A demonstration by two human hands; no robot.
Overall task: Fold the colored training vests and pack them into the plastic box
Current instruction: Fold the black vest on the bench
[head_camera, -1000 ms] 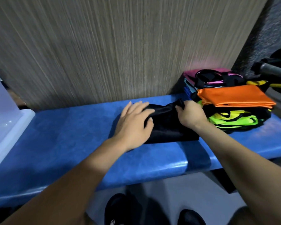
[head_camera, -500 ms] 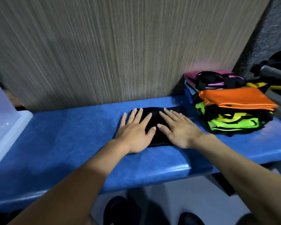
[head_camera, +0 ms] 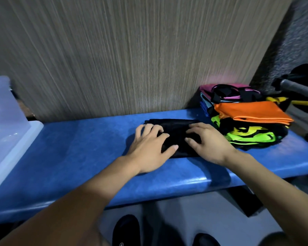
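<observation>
The folded black vest (head_camera: 174,134) is gripped from above on the blue bench (head_camera: 78,157) by the curled fingers of the left hand (head_camera: 149,146) and right hand (head_camera: 208,142), seemingly so that its folds are kept together for lifting toward the plastic box (head_camera: 5,125).

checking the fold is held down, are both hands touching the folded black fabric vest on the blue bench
Touching. The head view shows the left hand and right hand lying on top of the folded black fabric vest, fingers curled into the cloth, no gap.
</observation>
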